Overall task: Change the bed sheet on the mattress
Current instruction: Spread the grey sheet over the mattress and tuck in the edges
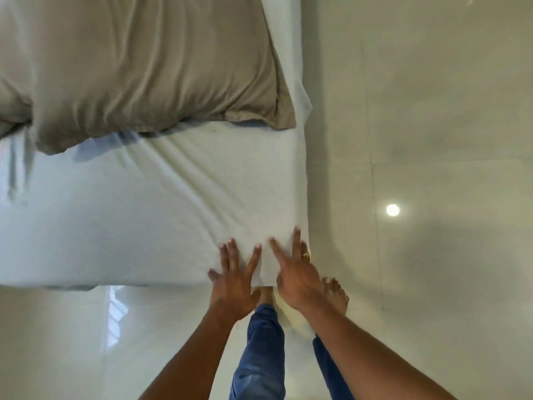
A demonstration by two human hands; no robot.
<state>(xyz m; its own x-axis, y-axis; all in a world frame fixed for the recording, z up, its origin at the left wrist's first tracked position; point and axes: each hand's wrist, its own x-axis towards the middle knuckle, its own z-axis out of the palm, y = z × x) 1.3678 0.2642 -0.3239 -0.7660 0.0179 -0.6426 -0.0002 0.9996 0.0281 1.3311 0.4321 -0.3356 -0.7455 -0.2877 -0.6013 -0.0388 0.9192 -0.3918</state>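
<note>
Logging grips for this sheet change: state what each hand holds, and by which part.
Nothing is held. The left hand and the right hand press straight, spread fingers flat on the white sheet near its corner.

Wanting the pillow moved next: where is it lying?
Head view, upper left: the beige pillow lies on the white sheet, beyond the left hand and right hand.
</note>
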